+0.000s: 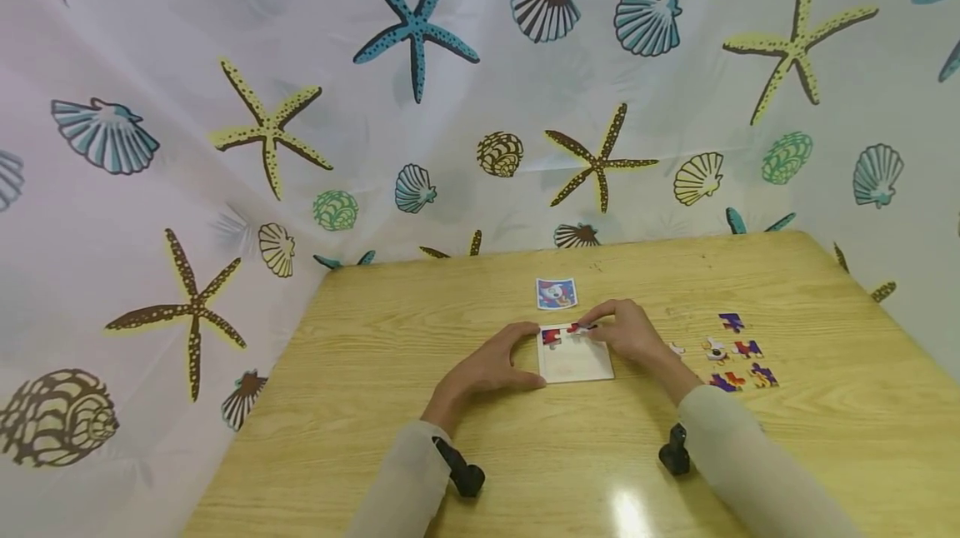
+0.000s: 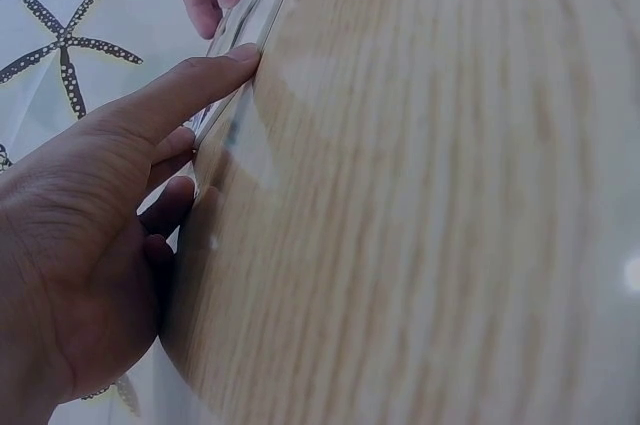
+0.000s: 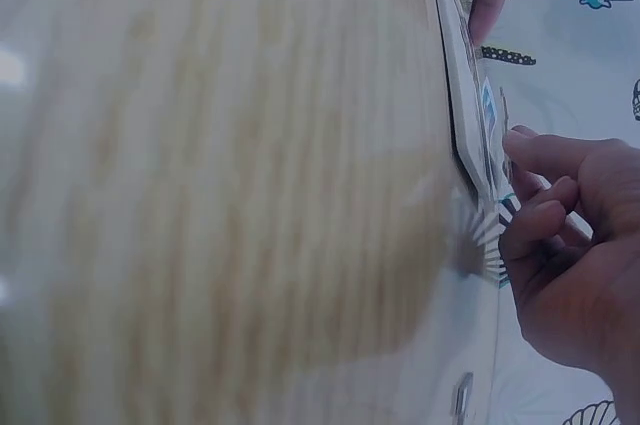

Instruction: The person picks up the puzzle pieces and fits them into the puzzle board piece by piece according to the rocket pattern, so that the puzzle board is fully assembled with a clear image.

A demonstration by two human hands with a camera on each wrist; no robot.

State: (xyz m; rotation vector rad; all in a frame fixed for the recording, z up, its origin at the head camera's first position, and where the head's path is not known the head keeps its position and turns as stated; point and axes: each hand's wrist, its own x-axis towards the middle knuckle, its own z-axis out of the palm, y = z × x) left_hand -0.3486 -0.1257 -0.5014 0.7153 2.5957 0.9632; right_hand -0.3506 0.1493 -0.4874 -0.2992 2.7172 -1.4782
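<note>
Partly, the work is masked by the right hand, whose fingers cover much of the small jigsaw piece pinched between thumb and fingertips, so its outline cannot be made out; the right wrist view shows it only edge-on, as a thin sliver. The right forearm also cuts across a whitish loose piece, and both sleeves run out of the frame at the bottom. From the wrists, the puzzle board is so foreshortened that its face is hardly readable. In the head view it is a flat, white, roughly square panel with a raised rim, lying on a wood-grained, glossy table. One red-and-purple interlocking piece sits in its upper left corner, the pinched one just right of it, at the top edge. Knobbed loose pieces in purple, red, orange and white lie to the right, and a glossy picture card rests beyond the board. Thin white cloth, printed with starfish and shells, hangs behind. The left hand holds the board's left side, thumb at the near corner and fingers at the far one; the right wrist arches inward from the other side.
</note>
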